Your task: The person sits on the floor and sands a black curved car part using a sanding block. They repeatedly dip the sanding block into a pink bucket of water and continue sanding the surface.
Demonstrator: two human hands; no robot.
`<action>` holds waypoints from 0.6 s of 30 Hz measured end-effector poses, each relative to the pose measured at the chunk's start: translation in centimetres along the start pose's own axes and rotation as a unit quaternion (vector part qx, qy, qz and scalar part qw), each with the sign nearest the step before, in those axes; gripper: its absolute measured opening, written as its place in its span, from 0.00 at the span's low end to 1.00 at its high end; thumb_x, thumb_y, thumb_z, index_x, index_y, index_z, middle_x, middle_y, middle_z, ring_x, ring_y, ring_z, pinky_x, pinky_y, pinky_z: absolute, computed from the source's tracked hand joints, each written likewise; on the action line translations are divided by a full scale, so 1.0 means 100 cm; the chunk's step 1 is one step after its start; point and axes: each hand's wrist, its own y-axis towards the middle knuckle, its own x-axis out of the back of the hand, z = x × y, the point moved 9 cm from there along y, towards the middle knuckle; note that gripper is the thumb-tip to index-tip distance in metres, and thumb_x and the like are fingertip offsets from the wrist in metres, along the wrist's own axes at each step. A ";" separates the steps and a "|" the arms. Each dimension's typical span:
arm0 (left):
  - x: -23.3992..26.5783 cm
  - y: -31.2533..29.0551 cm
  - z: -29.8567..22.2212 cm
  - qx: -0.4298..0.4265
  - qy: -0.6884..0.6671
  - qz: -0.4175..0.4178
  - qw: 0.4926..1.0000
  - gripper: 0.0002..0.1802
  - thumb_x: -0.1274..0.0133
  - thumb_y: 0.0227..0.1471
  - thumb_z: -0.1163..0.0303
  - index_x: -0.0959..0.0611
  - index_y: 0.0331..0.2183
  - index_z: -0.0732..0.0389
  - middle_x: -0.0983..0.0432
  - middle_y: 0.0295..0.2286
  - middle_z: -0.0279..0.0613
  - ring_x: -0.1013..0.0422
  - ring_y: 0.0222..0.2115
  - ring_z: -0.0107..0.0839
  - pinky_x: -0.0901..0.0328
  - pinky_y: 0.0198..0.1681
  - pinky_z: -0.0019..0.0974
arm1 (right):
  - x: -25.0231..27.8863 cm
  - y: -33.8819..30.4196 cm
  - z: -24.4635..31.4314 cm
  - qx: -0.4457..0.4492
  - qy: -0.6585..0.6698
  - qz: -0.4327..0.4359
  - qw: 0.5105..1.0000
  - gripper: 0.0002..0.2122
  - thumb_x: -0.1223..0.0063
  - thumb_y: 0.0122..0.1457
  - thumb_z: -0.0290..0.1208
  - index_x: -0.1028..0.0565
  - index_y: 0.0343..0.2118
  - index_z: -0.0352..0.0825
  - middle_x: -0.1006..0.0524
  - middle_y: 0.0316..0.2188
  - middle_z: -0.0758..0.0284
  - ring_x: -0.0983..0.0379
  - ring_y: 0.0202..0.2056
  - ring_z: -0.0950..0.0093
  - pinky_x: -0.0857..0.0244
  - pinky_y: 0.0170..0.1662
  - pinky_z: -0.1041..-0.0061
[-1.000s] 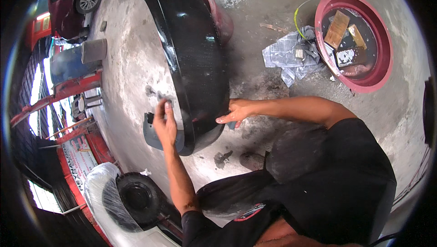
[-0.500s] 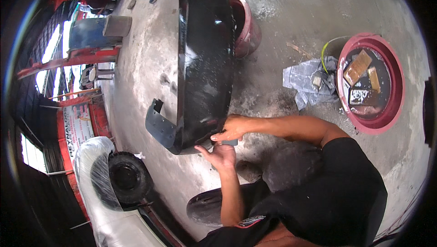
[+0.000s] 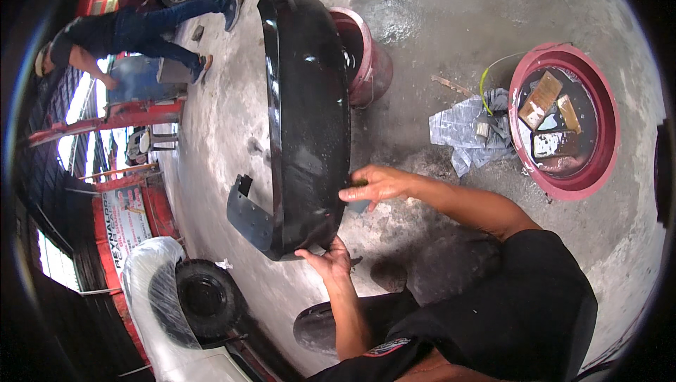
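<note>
Over the concrete floor point(image 3: 422, 2), before you, is the black bumper point(image 3: 310, 114) — your left hand point(image 3: 334, 262) now grasps its near end, probably steadying it; your right hand point(image 3: 384, 183) has shifted farther — its grip I cannot tell.

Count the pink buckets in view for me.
2: one pink bucket beside the far half of the black panel, partly hidden by it; a second bucket at far right, holding several blocks. More could be hidden behind the panel.
</note>
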 end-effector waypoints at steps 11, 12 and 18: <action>0.029 -0.024 -0.024 -0.026 0.252 -0.017 0.967 0.35 0.50 0.65 0.46 0.29 0.56 0.69 0.29 0.53 0.54 0.30 0.50 0.44 0.32 0.55 0.43 | -0.011 -0.007 0.021 -0.049 -0.156 -0.035 0.986 0.37 0.44 0.58 0.65 0.23 0.24 0.22 0.23 0.16 0.56 0.18 0.21 0.65 0.27 0.26 0.67; 0.043 -0.011 -0.050 -0.133 0.366 0.003 0.921 0.35 0.48 0.64 0.48 0.29 0.57 0.70 0.30 0.55 0.55 0.31 0.52 0.44 0.34 0.57 0.43 | -0.009 -0.005 0.014 -0.036 -0.175 -0.056 0.982 0.38 0.47 0.58 0.68 0.24 0.19 0.25 0.25 0.12 0.57 0.20 0.19 0.66 0.27 0.28 0.65; -0.162 -0.072 -0.045 -0.425 0.687 0.248 0.535 0.51 0.33 0.52 0.57 0.40 0.65 0.74 0.39 0.63 0.63 0.42 0.64 0.48 0.51 0.69 0.44 | -0.001 -0.009 0.003 -0.038 -0.181 -0.101 0.978 0.40 0.47 0.58 0.68 0.23 0.20 0.23 0.23 0.14 0.55 0.19 0.21 0.66 0.28 0.28 0.65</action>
